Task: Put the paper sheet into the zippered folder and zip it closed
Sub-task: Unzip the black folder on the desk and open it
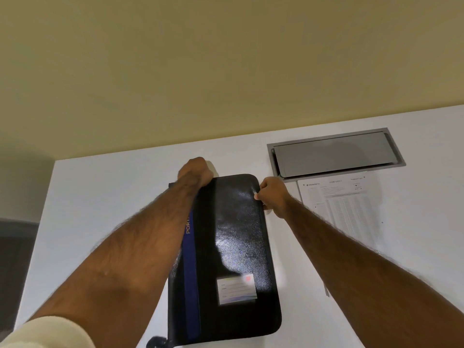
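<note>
- Currently zippered folder [233, 247] lies flat on desk [100, 197], long axis running away from person.
- Paper sheet [351, 209] just right of it, not in yet; right hand [272, 194] nearer.
- Left hand [195, 173] curled round far-left corner, gripping folder.
- Right hand pinches far-right edge, prob. zip pull.
- Both arms stretched fwd.

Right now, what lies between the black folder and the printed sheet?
Head view: the right hand pinching the zippered folder, then bare table before the paper sheet.
</note>
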